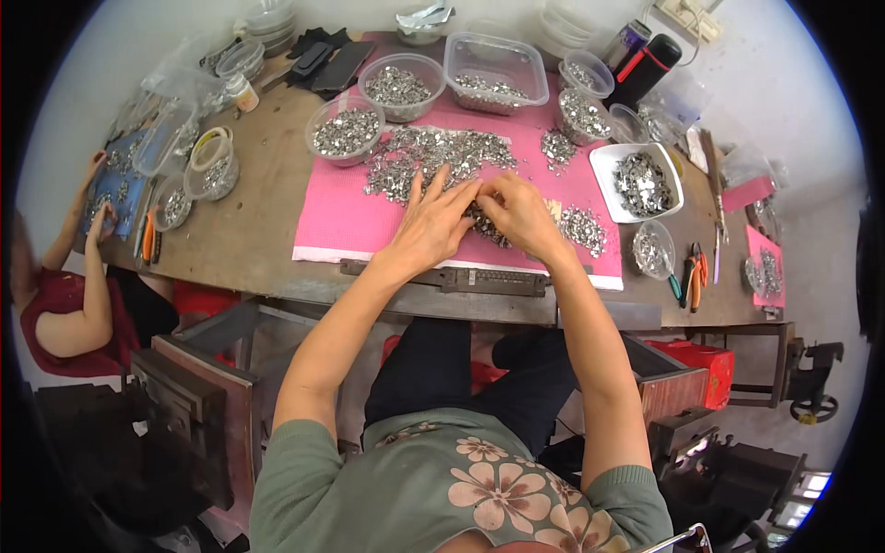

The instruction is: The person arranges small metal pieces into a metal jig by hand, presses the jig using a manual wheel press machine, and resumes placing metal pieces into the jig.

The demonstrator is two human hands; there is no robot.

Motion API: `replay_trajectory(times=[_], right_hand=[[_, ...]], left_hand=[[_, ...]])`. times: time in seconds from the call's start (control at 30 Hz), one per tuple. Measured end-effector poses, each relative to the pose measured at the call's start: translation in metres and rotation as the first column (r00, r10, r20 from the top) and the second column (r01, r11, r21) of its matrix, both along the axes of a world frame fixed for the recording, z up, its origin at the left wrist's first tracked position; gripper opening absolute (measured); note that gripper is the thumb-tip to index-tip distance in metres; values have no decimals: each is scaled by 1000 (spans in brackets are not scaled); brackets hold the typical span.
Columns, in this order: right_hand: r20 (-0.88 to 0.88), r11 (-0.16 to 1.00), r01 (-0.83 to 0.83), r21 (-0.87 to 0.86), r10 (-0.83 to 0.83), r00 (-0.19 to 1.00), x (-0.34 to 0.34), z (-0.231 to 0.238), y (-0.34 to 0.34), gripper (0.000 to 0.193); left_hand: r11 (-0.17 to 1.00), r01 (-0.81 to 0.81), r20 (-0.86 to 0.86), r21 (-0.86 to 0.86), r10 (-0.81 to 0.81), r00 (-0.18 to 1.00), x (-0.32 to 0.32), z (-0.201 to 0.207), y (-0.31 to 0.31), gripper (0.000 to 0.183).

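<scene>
Your floral green top (479,479) fills the bottom edge, forearms reaching up to the pink mat (332,221). Your left hand (433,221) lies flat, fingers spread over the heap of small silver metal pieces (424,152); your right hand (518,214) curls beside it, fingertips pinching pieces where both hands meet. 2 round tubs (369,111) sit beyond.

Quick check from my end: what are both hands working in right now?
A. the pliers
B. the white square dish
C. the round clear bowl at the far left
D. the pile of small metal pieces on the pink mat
D: the left hand and right hand meet over the pile of small metal pieces on the pink mat, away from the white square dish.
</scene>
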State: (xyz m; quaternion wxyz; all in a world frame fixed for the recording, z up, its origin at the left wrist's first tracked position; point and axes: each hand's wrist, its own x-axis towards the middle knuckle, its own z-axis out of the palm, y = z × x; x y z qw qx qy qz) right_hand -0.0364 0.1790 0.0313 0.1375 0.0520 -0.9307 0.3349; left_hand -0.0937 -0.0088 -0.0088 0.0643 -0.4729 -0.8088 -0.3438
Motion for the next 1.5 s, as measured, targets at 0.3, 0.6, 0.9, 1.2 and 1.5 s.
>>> replay_trajectory(times=[0.3, 0.6, 0.9, 1.2, 1.5], right_hand=[[52, 998, 64, 15, -65, 997, 29, -11, -3, 20], [-3, 999, -2, -36, 2, 1000, 9, -19, 6, 16], [60, 998, 46, -47, -43, 997, 63, -15, 0, 15], [-36, 986, 71, -148, -77, 996, 73, -13, 14, 10], [-8, 990, 117, -80, -118, 993, 76, -26, 5, 11]], left_hand=[[993, 26, -17, -114, -28, 999, 17, -2, -21, 39], [997, 33, 81, -70, -27, 996, 21, 8, -34, 28], [987, -143, -17, 66, 145, 989, 25, 9, -31, 11], [987, -163, -90, -9, 161, 983, 24, 9, -36, 13], [981, -189, -113, 40, 192, 975, 24, 6, -28, 14]])
